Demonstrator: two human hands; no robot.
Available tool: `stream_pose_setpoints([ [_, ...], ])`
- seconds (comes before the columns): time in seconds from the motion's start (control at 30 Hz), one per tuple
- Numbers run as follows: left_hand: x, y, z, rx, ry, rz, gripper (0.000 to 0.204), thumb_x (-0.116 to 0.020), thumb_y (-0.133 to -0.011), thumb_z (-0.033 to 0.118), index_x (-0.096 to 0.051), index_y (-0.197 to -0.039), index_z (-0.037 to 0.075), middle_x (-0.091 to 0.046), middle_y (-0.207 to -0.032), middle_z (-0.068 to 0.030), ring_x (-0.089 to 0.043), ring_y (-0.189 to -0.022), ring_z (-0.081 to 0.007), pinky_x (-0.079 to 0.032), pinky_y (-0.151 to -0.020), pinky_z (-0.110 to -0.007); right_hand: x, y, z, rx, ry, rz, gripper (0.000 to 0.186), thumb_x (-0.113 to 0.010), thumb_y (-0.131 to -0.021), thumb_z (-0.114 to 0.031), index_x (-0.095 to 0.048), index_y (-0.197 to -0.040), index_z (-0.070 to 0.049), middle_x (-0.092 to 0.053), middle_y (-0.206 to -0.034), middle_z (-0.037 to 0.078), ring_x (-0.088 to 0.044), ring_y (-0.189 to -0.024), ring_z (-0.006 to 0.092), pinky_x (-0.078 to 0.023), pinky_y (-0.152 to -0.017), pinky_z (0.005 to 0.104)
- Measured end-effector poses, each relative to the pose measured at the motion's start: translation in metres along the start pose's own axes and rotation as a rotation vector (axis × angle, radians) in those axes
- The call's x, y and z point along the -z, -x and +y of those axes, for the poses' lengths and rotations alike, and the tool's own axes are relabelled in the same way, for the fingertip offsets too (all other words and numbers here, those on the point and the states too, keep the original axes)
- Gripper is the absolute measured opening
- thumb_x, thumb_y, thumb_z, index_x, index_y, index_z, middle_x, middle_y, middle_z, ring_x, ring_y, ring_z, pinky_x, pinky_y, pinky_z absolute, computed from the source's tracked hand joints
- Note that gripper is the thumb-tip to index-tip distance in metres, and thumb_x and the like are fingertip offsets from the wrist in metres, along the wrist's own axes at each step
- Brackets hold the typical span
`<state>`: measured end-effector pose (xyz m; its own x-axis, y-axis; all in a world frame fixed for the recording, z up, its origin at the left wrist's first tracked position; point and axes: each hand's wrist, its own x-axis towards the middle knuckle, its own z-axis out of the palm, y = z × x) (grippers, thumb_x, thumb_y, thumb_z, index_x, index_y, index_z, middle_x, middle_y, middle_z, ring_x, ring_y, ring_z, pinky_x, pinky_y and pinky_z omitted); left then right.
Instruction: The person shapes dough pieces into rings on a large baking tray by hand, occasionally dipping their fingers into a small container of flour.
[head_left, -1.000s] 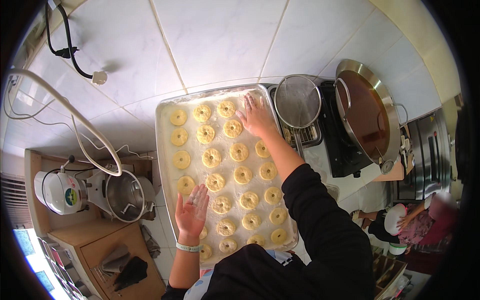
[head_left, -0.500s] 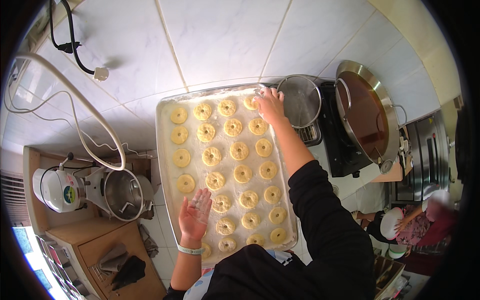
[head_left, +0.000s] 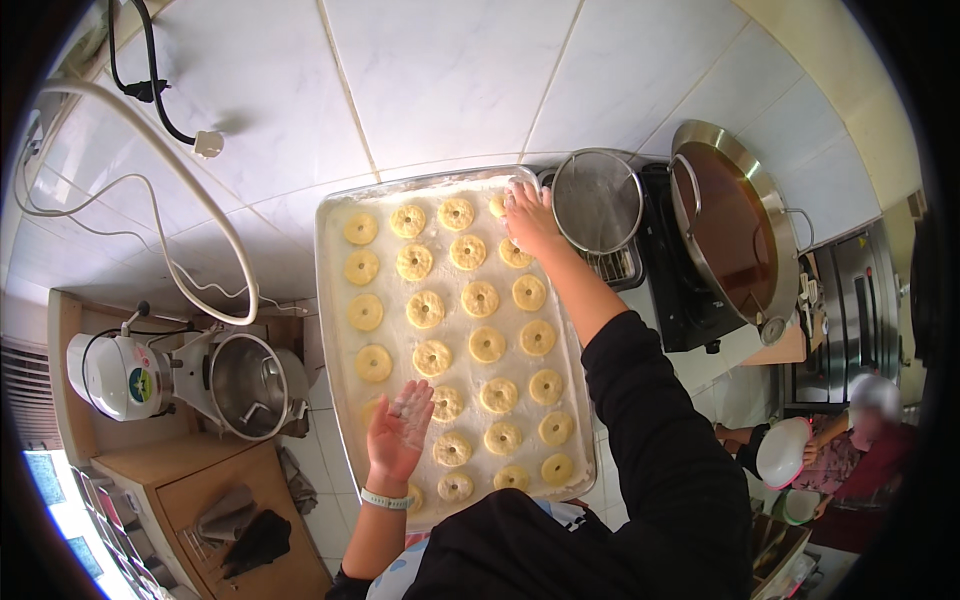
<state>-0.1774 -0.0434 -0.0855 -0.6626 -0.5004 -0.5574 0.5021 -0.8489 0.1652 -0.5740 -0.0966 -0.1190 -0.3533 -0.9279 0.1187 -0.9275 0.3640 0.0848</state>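
A large metal tray (head_left: 392, 325) dusted with flour holds several flat dough rings (head_left: 436, 309) in rows. At its far right corner, my right hand (head_left: 530, 222) is laid palm down with floury fingers spread. It partly covers the farthest dough ring (head_left: 497, 206) of that row; whether the fingertips touch the ring is hard to see. My left hand (head_left: 402, 435) hovers above the tray's near left part, palm up and open, holding nothing. White flour coats its palm and fingers, and a pale band circles the wrist. Beneath this hand, one dough ring is mostly hidden.
Right of the tray stand a round mesh strainer (head_left: 597, 205) and a wide pan of brown liquid (head_left: 730, 225) on a black stove (head_left: 672, 280). A stand mixer (head_left: 115, 378) sits left. A co-worker (head_left: 850, 455) with bowls is at far right. Tiled wall (head_left: 450, 85) lies behind.
My right hand's fingers have gone from curled at the tray's corner to stretched out. My left hand has shifted slightly right and nearer. The co-worker's bowl has moved a little.
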Motion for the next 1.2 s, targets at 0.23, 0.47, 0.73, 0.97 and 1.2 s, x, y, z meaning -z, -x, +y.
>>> stream_pose_setpoints([
  [0.23, -0.016, 0.022, 0.003, -0.010, -0.310, -0.045, 0.050, -0.041, -0.095, 0.029, -0.038, -0.127, -0.008, -0.045, -0.130, -0.0205, -0.042, -0.123, -0.0305, -0.033, -0.105, -0.039, 0.065, 0.043, -0.072, -0.112, -0.445, -0.254, 0.034, -0.051, -0.086, -0.030, -0.054, -0.105, -0.002, -0.041, -0.123, 0.012, -0.034, -0.119, 0.0269, -0.027, -0.098, 0.0503],
  [0.47, -0.040, 0.066, 0.013, -0.043, -0.544, -0.015, 0.037, -0.056, -0.090, 0.025, -0.054, -0.109, -0.006, -0.060, -0.105, -0.0152, -0.059, -0.099, -0.0231, -0.045, -0.092, -0.032, 0.151, 0.218, -0.194, 0.258, -0.559, 0.048, 0.028, -0.056, -0.084, -0.029, -0.056, -0.099, -0.005, -0.047, -0.116, 0.012, -0.040, -0.113, 0.0288, -0.025, -0.093, 0.0462],
  [0.73, -0.015, 0.117, 0.030, 0.030, -0.621, -0.070, 0.023, -0.059, -0.088, 0.017, -0.059, -0.095, -0.005, -0.063, -0.093, -0.0096, -0.060, -0.086, -0.0158, -0.048, -0.079, -0.028, 0.202, 0.278, -0.259, 0.149, -0.402, 0.234, 0.026, -0.060, -0.080, -0.026, -0.057, -0.099, -0.008, -0.045, -0.122, 0.011, -0.038, -0.116, 0.0282, -0.025, -0.094, 0.0455],
  [0.97, 0.008, 0.141, 0.061, 0.025, -0.730, -0.357, 0.024, -0.054, -0.092, 0.021, -0.060, -0.104, 0.001, -0.063, -0.099, -0.0045, -0.057, -0.093, -0.0124, -0.043, -0.084, -0.026, 0.238, 0.300, -0.306, 0.128, -0.529, 0.286, 0.023, -0.059, -0.082, -0.019, -0.055, -0.099, -0.005, -0.049, -0.123, 0.012, -0.045, -0.116, 0.0281, -0.032, -0.095, 0.0463],
  [1.2, 0.000, 0.188, 0.078, -0.168, -1.020, -0.342, 0.026, -0.059, -0.088, 0.012, -0.058, -0.109, -0.003, -0.064, -0.098, -0.0067, -0.060, -0.091, -0.0126, -0.046, -0.083, -0.026, 0.225, 0.308, -0.324, -0.273, -1.455, 0.014, 0.032, -0.059, -0.085, -0.003, -0.047, -0.115, 0.001, -0.058, -0.110, 0.014, -0.056, -0.103, 0.0166, -0.046, -0.089, 0.0291],
])
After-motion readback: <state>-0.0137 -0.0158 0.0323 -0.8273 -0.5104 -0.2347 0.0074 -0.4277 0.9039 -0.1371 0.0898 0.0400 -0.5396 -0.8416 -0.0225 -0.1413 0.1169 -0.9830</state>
